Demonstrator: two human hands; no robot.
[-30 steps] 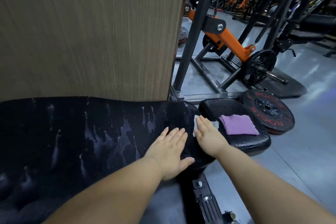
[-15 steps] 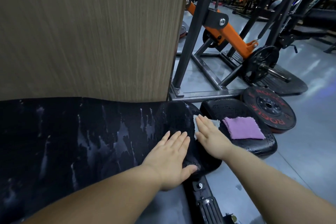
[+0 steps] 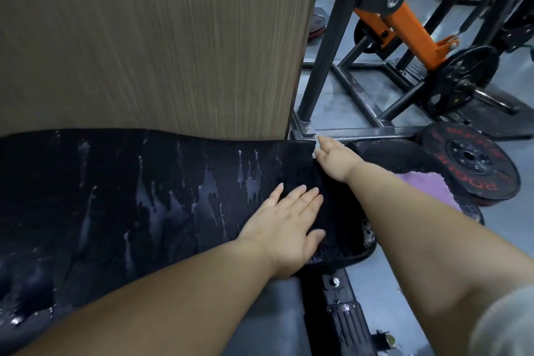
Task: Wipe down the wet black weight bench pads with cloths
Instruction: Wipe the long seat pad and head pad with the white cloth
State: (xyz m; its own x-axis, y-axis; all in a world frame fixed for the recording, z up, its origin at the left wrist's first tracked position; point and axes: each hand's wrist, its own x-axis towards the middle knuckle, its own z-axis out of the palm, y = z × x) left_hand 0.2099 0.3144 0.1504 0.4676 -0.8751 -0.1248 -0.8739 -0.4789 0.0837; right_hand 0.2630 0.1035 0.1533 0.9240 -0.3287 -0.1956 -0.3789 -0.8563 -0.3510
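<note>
Since a second ago my right hand (image 3: 332,154) has slid away from me, up the near end of the back pad (image 3: 173,182) to its far top corner, carrying the white cloth (image 3: 316,149) with it. My left hand (image 3: 286,225) has stayed planted on the pad.

My right hand's fingers stretch forward over the cloth and press it against the pad's edge; only a sliver of white shows beside my fingertips. My left hand lies flat, fingers straight and close together, thumb out to the side, holding nothing and resting on a darker stretch of pad that shows no streaks. Left of it, pale drips and streaks of water run down the black surface.

Past my right forearm sits the seat pad (image 3: 387,153) of the bench, beaded with droplets. A folded purple cloth (image 3: 424,185) lies on it, partly hidden by my arm. Below the pads, the black bench frame (image 3: 346,318) runs toward me over the grey floor (image 3: 390,283).

Just beside the seat pad, a black weight plate (image 3: 474,162) with red lettering rests on the floor. Behind it stands a black rack (image 3: 326,46) with an orange arm (image 3: 404,23) and a loaded plate (image 3: 462,81). A wood-grain panel (image 3: 144,37) rises directly behind the back pad.
</note>
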